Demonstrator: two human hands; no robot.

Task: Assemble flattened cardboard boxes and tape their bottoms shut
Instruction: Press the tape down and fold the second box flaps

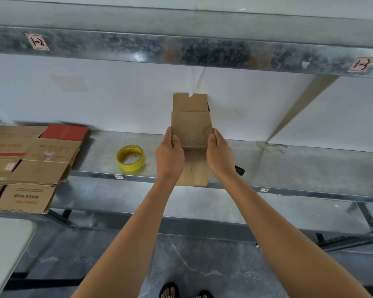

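Both hands grip one small cardboard box: left hand on its left edge, right hand on its right edge, thumbs on the near face. Box plain brown, creased, flaps out top and bottom, held over the grey metal shelf. Left of the left hand, a round yellow tape roll on the shelf. Further left, a stack of flattened boxes, red print unreadable. Above the hands, handwritten tag "1-2" and tag "1-3" on the upper beam.
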